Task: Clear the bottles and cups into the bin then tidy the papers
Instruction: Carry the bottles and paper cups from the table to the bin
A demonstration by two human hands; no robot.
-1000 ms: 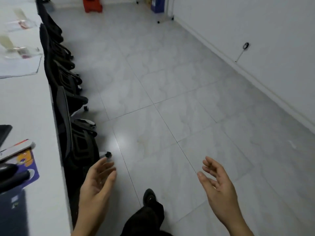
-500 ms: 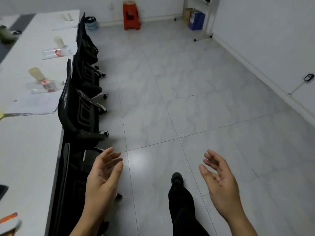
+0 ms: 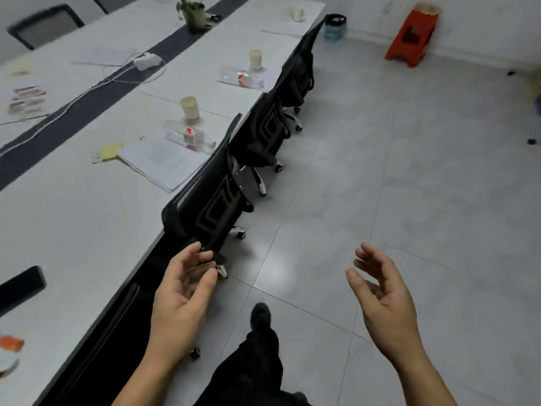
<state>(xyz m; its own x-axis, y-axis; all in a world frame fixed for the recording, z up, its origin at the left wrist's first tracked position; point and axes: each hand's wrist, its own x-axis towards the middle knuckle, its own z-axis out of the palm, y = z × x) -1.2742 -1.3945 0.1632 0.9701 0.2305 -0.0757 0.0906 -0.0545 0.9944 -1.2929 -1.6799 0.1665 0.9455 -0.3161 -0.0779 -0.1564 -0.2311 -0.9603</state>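
Left hand: we're holding our left hand (image 3: 181, 300) out low by the near table edge, palm turned in, fingers loosely apart, gripping nothing.
Right hand: our right hand (image 3: 386, 303) is hovering over the floor tiles the same way, fingers apart and holding nothing.
Leg: our dark trouser leg and shoe (image 3: 260, 317) are showing between the two hands.
Chairs: black mesh chairs (image 3: 216, 200) are sitting tucked along the white table (image 3: 87, 215), just past our left hand.
Papers: a stack of papers (image 3: 159, 159) is lying near the table's right edge.
Near pair: a clear bottle (image 3: 190, 137) is lying on its side at the stack's far corner, and a cup (image 3: 189, 108) is standing just beyond it.
Far pair: a second bottle (image 3: 241, 78) is lying further along, with a second cup (image 3: 255, 59) beside it.
Bin: the bin (image 3: 334, 27) is sitting on the floor at the table's far end.
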